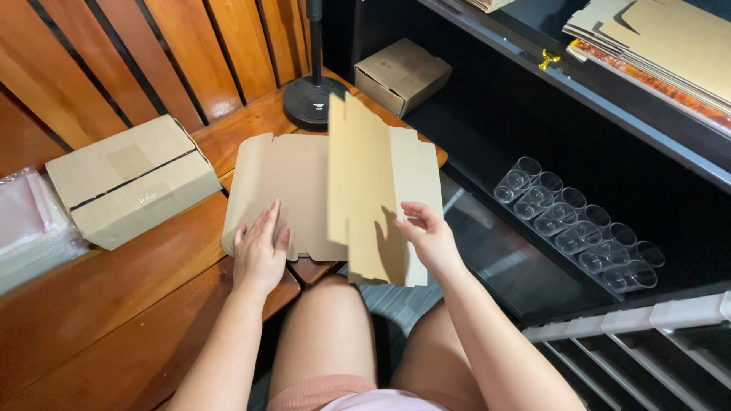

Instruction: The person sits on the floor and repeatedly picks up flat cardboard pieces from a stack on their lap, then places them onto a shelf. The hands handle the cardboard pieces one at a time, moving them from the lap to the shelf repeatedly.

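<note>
A flat brown cardboard box blank (293, 186) lies on the wooden table (114, 304) in front of me. My left hand (259, 247) presses flat on its left part, fingers spread. Gripping the edge of the right side panel is my right hand (428, 240), and a middle flap (358, 183) stands up at an angle. My bare knees show below the table edge.
A closed cardboard box (133, 179) sits at the left, with clear plastic bags (27, 228) beside it. A black round stand base (311, 99) and a small box (401, 74) are at the back. On the right, a dark shelf holds clear plastic cups (579, 224); flat cardboard sheets (662, 46) lie above.
</note>
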